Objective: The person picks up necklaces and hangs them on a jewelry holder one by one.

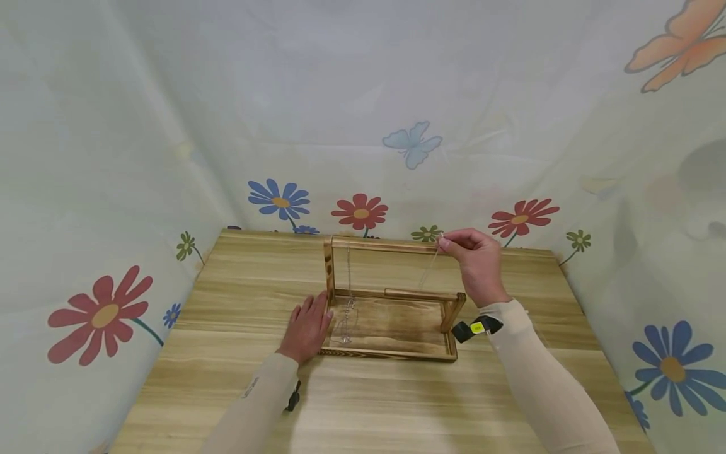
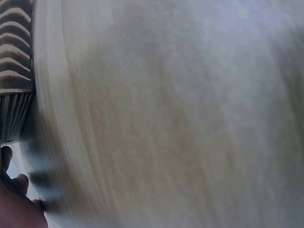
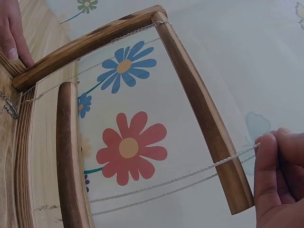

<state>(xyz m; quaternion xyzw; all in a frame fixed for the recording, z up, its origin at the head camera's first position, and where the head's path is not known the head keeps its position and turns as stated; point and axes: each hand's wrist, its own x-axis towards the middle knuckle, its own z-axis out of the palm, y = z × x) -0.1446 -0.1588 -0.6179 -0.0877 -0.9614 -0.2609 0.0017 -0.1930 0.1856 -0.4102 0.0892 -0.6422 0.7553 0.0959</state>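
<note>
A brown wooden jewelry stand [image 1: 391, 355] has a tray base, a tall left post, a long upper bar [image 3: 202, 111] and a shorter lower bar [image 3: 70, 152]. My left hand [image 1: 304, 331] rests against its left side with fingers extended. Near the free right end of the upper bar, my right hand [image 1: 478, 263] pinches a silver chain necklace [image 3: 209, 167] between thumb and fingertips. Two strands run from that pinch across the bar and down past the lower bar. Another silver necklace [image 1: 349, 271] hangs from the upper bar's left part, its lower end bunched in the tray.
The stand sits on a wood-grain table [image 1: 238, 277]. Behind and beside the table hangs a pale backdrop [image 1: 317, 113] printed with flowers and butterflies. The left wrist view shows mostly blurred tabletop and a striped wooden edge [image 2: 15, 52].
</note>
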